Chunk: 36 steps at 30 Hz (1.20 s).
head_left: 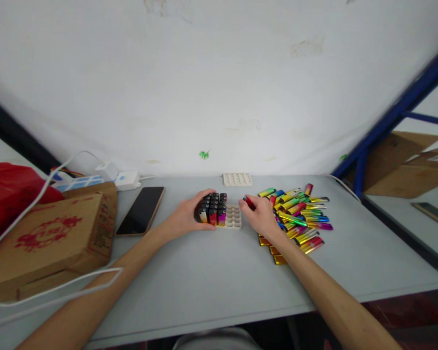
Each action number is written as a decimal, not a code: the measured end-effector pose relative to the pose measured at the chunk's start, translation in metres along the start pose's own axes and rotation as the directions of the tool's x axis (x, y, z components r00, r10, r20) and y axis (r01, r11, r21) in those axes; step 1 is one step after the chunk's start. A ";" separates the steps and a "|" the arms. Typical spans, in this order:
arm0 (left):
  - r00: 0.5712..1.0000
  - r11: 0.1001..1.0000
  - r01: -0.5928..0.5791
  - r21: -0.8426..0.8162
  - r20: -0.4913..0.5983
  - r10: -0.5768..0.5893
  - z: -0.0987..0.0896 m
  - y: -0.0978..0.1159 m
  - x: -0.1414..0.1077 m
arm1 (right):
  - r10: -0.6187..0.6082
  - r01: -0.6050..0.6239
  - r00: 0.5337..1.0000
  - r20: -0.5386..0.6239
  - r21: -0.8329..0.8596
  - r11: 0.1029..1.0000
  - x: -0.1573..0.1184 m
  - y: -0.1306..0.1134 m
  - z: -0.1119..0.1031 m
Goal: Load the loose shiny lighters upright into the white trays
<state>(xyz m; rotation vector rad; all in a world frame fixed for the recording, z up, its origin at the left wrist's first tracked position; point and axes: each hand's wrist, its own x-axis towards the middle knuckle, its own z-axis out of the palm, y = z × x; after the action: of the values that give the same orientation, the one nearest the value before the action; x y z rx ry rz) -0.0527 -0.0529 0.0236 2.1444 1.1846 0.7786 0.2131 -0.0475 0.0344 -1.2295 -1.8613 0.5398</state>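
Several lighters (213,209) with black tops stand upright in rows in the left part of a white tray (234,217); the tray's right part shows bare round pockets. My left hand (188,214) wraps its thumb and fingers round the left side of the standing lighters. Just right of the tray, my right hand (259,213) pinches a red lighter (248,202) with a dark top. Beside and partly behind that hand lies a loose pile of shiny lighters (299,209) in yellow, green, red, blue and purple.
Against the wall lies a second white tray (237,179). A black phone (141,211), a cardboard box (54,233), a red bag (14,199), a power strip (127,180) and white cables are on the left. A blue frame (361,170) and open cartons stand at the right.
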 end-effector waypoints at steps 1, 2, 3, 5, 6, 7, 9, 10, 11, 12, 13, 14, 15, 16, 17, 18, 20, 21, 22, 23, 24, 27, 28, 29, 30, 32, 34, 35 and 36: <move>1.000 1.000 0.001 0.000 0.000 -0.001 0.000 0.000 0.000 | -0.001 0.001 1.000 0.003 -0.001 1.000 0.000 0.001 0.001; 1.000 1.000 0.001 0.002 0.001 -0.001 0.000 0.001 0.000 | -0.002 0.002 1.000 0.007 -0.004 1.000 0.000 0.001 0.002; 1.000 1.000 0.001 0.003 0.003 -0.001 0.000 0.001 0.000 | -0.004 0.004 1.000 0.011 -0.009 1.000 0.000 0.002 0.002; 1.000 1.000 0.001 0.003 0.005 -0.001 0.000 0.001 0.000 | -0.007 0.007 1.000 0.013 -0.023 1.000 -0.001 0.005 0.004; 1.000 1.000 0.001 0.002 0.004 -0.001 0.000 0.001 0.000 | -0.005 0.005 1.000 0.015 -0.026 1.000 -0.001 0.006 0.004; 1.000 1.000 0.000 0.001 0.002 0.000 0.000 0.001 0.000 | 0.000 0.001 1.000 0.025 -0.018 1.000 -0.001 0.007 0.004; 1.000 1.000 0.003 -0.004 -0.001 -0.003 0.000 0.002 0.000 | 0.006 -0.009 0.998 0.069 0.033 0.999 -0.001 0.009 0.005; 1.000 1.000 0.006 -0.006 -0.003 -0.006 0.000 0.002 0.000 | -0.002 -0.004 0.996 0.093 0.065 0.998 -0.001 0.009 0.005; 1.000 1.000 0.008 -0.008 -0.005 -0.008 0.000 0.002 0.000 | -0.024 0.014 0.994 0.109 0.093 0.996 0.000 0.010 0.006; 1.000 1.000 0.009 -0.010 -0.009 -0.009 0.000 0.003 0.000 | -0.058 0.046 0.992 0.110 0.106 0.993 0.000 0.010 0.006; 1.000 1.000 0.010 -0.011 -0.011 -0.010 0.001 0.003 0.000 | -0.096 0.086 0.990 0.099 0.101 0.991 0.001 0.010 0.006; 1.000 1.000 0.009 -0.014 -0.013 -0.009 0.001 0.003 0.000 | -0.130 0.124 0.988 0.081 0.078 0.989 0.001 0.009 0.006; 1.000 1.000 0.008 -0.018 -0.014 -0.008 0.001 0.003 0.000 | -0.149 0.146 0.986 0.067 0.046 0.988 0.001 0.009 0.006; 1.000 1.000 0.009 -0.022 -0.013 -0.009 0.001 0.003 0.000 | -0.150 0.150 0.987 0.062 0.012 0.989 0.001 0.008 0.006; 1.000 1.000 0.012 -0.025 -0.010 -0.012 0.001 0.003 0.000 | -0.137 0.138 0.988 0.068 -0.019 0.990 0.001 0.008 0.006; 1.000 1.000 0.016 -0.026 -0.007 -0.016 0.001 0.003 0.000 | -0.115 0.119 0.990 0.077 -0.046 0.992 0.001 0.007 0.006; 1.000 1.000 0.022 -0.020 -0.007 -0.022 0.001 0.003 0.000 | -0.077 0.084 0.994 0.079 -0.088 0.993 0.001 0.008 0.006; 1.000 1.000 0.022 -0.016 -0.007 -0.022 0.001 0.004 0.000 | -0.068 0.076 0.995 0.078 -0.102 0.992 0.001 0.009 0.006; 1.000 1.000 0.020 -0.014 -0.006 -0.020 0.001 0.004 0.000 | -0.066 0.075 0.995 0.078 -0.114 0.991 0.001 0.010 0.006; 1.000 1.000 0.018 -0.013 -0.006 -0.018 0.001 0.004 -0.001 | -0.069 0.079 0.994 0.082 -0.125 0.989 0.001 0.011 0.007; 1.000 1.000 0.017 -0.012 -0.005 -0.018 0.001 0.004 -0.001 | -0.074 0.087 0.993 0.096 -0.134 0.987 0.002 0.013 0.008; 1.000 1.000 0.018 -0.012 -0.009 -0.018 0.001 0.005 -0.001 | -0.105 0.131 0.983 0.153 -0.165 0.978 0.004 0.018 0.011; 1.000 1.000 0.019 -0.009 -0.011 -0.019 0.001 0.005 -0.001 | -0.119 0.148 0.979 0.166 -0.178 0.973 0.004 0.019 0.012; 1.000 1.000 0.017 -0.004 -0.012 -0.017 0.001 0.005 -0.001 | -0.135 0.168 0.975 0.175 -0.190 0.967 0.005 0.020 0.013; 1.000 1.000 0.015 0.002 -0.012 -0.015 0.001 0.005 0.000 | -0.152 0.187 0.972 0.179 -0.204 0.961 0.006 0.020 0.014; 1.000 1.000 0.016 0.016 -0.013 -0.016 0.001 0.004 0.000 | -0.177 0.216 0.967 0.181 -0.228 0.949 0.007 0.021 0.015; 1.000 1.000 0.018 0.022 -0.013 -0.018 0.001 0.003 0.000 | -0.154 0.199 0.968 0.197 -0.234 0.952 0.008 0.020 0.014; 1.000 1.000 0.018 0.021 -0.014 -0.017 0.001 0.003 0.000 | -0.126 0.176 0.969 0.214 -0.230 0.957 0.008 0.019 0.013; 1.000 1.000 0.015 0.021 -0.013 -0.015 0.001 0.002 0.000 | -0.099 0.154 0.966 0.239 -0.223 0.962 0.008 0.019 0.013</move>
<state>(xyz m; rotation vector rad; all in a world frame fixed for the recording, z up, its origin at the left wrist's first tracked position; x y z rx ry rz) -0.0507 -0.0541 0.0247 2.1483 1.2193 0.7782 0.2115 -0.0307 0.0169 -1.2318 -2.2358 0.4050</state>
